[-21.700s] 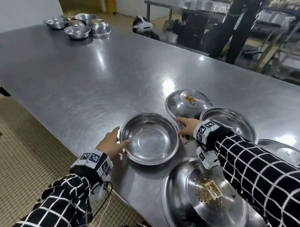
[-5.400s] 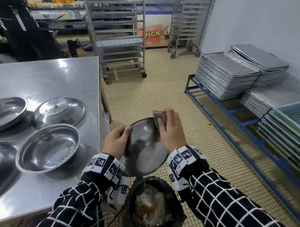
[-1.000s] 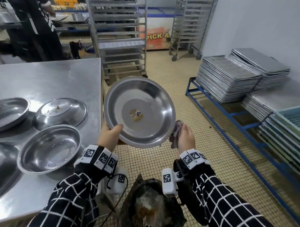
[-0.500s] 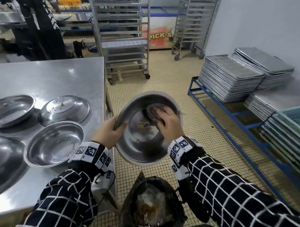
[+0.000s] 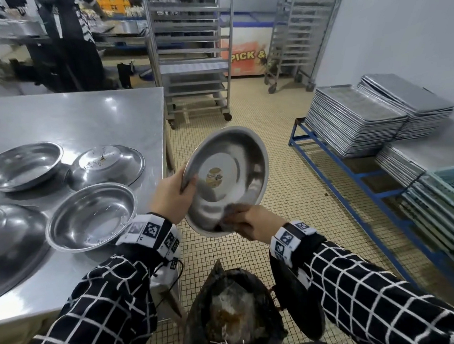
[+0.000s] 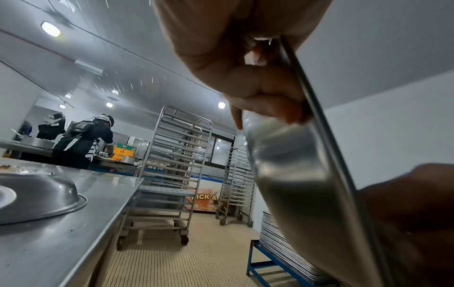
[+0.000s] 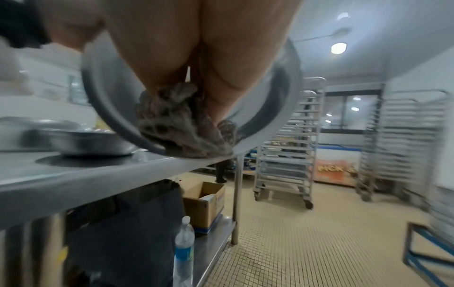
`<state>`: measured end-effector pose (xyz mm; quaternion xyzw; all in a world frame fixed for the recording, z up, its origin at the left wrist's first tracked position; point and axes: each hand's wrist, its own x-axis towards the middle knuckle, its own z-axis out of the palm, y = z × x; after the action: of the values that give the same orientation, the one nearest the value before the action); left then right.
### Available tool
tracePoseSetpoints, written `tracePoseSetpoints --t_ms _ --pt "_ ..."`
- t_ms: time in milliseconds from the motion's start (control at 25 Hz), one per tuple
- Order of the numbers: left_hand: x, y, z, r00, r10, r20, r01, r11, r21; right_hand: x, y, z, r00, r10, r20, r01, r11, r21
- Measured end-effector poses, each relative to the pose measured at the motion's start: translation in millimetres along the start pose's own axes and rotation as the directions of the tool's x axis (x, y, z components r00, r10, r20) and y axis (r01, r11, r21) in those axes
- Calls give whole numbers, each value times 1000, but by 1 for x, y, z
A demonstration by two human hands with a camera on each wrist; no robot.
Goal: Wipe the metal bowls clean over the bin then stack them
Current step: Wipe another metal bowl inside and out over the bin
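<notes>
My left hand (image 5: 174,197) grips the left rim of a metal bowl (image 5: 228,171), tilted up on edge over the black-lined bin (image 5: 233,318). A round sticker (image 5: 214,176) sits in the bowl's middle. Against the bowl's lower inside, my right hand (image 5: 251,223) presses a grey rag (image 7: 181,124). The left wrist view shows my fingers (image 6: 260,91) curled round the bowl's thin rim (image 6: 317,116). On the steel table (image 5: 77,118) lie several more bowls: one upright (image 5: 91,216), one upside down with crumbs (image 5: 107,164), another at far left (image 5: 22,164).
The table's corner (image 5: 161,91) is just left of the bowl. Wheeled tray racks (image 5: 191,54) stand behind on the tiled floor. Stacked baking trays (image 5: 368,118) rest on a blue low frame at right. A box and water bottle (image 7: 184,250) sit under the table.
My right hand with the rag has slid from the bowl's upper middle down to its lower rim. The bowl has tipped more upright, so the sticker shows again.
</notes>
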<state>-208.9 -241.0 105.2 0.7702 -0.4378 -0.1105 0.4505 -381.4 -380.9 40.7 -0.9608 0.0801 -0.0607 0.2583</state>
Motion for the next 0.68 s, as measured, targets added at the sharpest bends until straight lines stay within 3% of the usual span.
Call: tracePoseSetpoints --t_ms 40,120,200,320,440,600,680 --pt "-1 -1 4 1000 -10 4 10 1000 10 -3 6 -7 992 113 -49 -111 993 39" --pt "-2 -4 11 1000 -25 8 25 1000 -4 -1 15 -25 903 246 -351 -243 969 53" --pt "-3 -4 16 1000 -16 16 16 999 -44 7 24 -41 794 206 -573 -245 969 9" --pt "-3 7 20 1000 5 21 -2 994 -107 18 37 -40 802 134 -582 -171 985 -9" --pt "2 19 21 999 29 -45 -36 989 -143 9 40 -14 816 146 -559 -155 987 32" --pt "8 27 19 992 59 -110 -75 986 -147 2 15 18 846 189 -499 -191 980 47" --pt "12 26 21 990 45 -131 -63 989 -135 0 3 25 854 157 -496 -130 987 89"
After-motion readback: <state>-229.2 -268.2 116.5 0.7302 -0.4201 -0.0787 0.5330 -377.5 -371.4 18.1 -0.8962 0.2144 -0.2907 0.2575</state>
